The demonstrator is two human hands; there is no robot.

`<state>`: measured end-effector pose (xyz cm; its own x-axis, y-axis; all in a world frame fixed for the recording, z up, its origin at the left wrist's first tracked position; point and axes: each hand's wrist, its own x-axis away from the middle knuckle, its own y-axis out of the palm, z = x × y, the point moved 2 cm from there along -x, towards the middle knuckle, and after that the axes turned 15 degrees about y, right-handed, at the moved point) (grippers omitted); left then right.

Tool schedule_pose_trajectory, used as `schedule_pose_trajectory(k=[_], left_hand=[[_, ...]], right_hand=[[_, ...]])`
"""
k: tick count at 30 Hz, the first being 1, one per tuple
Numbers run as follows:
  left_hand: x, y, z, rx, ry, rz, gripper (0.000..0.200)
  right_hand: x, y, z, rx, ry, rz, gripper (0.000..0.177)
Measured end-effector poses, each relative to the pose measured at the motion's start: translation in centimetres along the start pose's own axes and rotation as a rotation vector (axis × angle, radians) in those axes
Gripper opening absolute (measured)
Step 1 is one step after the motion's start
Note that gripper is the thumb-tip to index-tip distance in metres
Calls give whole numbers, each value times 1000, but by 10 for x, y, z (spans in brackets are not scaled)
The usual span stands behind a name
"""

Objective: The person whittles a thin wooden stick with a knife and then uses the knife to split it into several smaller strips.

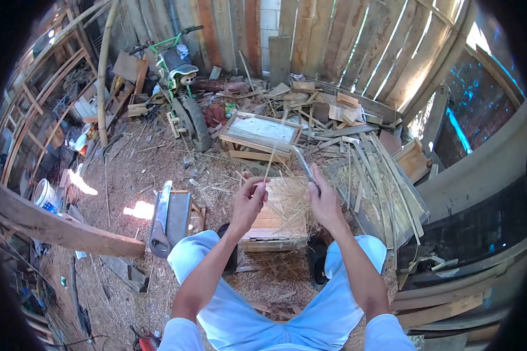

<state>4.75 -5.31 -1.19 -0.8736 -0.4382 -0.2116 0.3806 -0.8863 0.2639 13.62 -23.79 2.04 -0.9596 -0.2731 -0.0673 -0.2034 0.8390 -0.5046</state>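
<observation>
My left hand (249, 203) pinches a thin strip of wood or bamboo (270, 161), which points up and away from me. A knife (303, 162) is gripped in my right hand (326, 205), its blade angled up and to the left toward the strip. Both hands are over a low wooden bench (278, 219) between my knees. Fine shavings (301, 202) cover the bench's right side and spill onto the ground in front of me.
A handsaw (163, 225) lies on a small dark stool (178, 212) to the left. Split strips (389, 187) are piled at right. Beyond the bench are a wooden frame (260, 130), scrap wood (334, 111) and a green bike (184, 88). A thick board (58, 225) juts in from the left.
</observation>
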Motion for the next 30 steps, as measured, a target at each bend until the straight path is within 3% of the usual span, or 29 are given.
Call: schedule_pose_trajectory(k=[3, 4, 8, 10, 13, 15, 17, 19, 24, 27, 29, 30], left_hand=[[8, 10, 0, -89, -38, -92, 22], [10, 11, -2, -81, -45, -94, 23], [6, 12, 11, -23, -69, -46, 25], [4, 6, 12, 0, -76, -11, 25], [0, 0, 7, -32, -24, -16, 24], [-1, 3, 8, -99, 1, -44, 22], [0, 4, 9, -95, 3, -44, 22], [-1, 4, 6, -123, -3, -46, 21], [5, 7, 15, -152, 42, -91, 21], [8, 9, 13, -169, 61, -134, 22], [7, 7, 10, -176, 69, -149, 23], [8, 5, 12, -214, 72, -149, 23]], right_hand=[[-3, 8, 16, 4, 1, 76, 38], [7, -4, -14, -72, 89, -38, 34], [3, 4, -10, -218, 58, -84, 33], [-6, 6, 2, -385, 227, -8, 27], [-14, -14, -4, -516, 279, -145, 22], [-16, -15, -4, -378, 218, -146, 25], [-12, -10, 6, 186, 65, -101, 25], [3, -8, -16, 153, 95, -109, 24], [13, 15, -21, -103, -70, -172, 21], [13, 25, -21, -32, -221, -258, 24], [14, 26, -23, 12, -86, -324, 29], [14, 28, -21, -146, 101, -437, 28]])
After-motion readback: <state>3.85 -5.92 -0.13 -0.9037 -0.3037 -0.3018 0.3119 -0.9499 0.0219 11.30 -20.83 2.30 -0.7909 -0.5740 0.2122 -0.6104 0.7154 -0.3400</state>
